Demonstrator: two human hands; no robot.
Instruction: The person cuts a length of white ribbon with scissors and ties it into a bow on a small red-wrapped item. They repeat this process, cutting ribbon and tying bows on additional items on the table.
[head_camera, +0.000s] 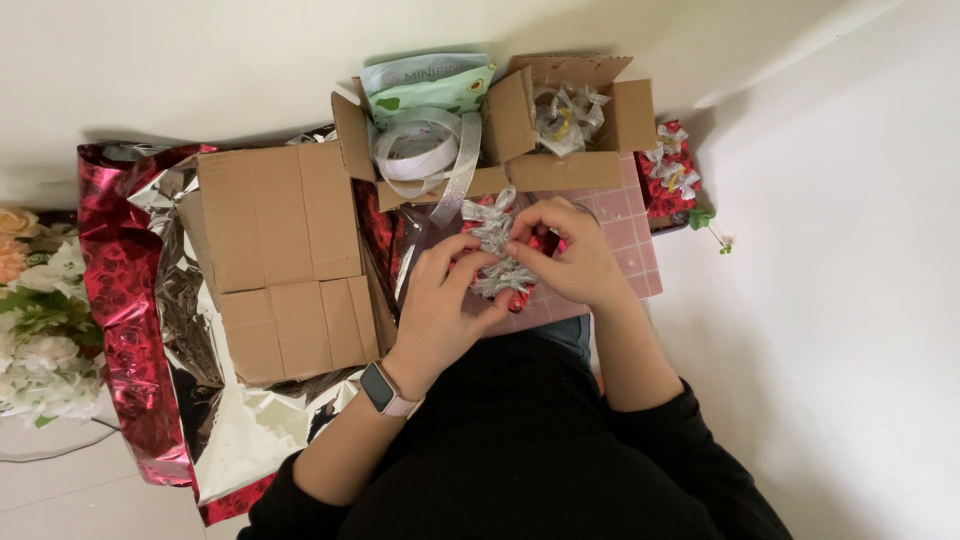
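Just below the open brown cardboard box, the glittery silver ribbon bow sits between both hands over the pink gridded cutting mat. Its long axis runs away from the person toward the box, with loops at the far end and at the near end. The left hand comes in from the lower left, its grip pinched on the bow's near loops; the right hand comes in from the right, fingertips pressed together on the bow's middle. Both hands touch it; the right lies closer to its centre. A small red foil-wrapped piece peeks from under the bow.
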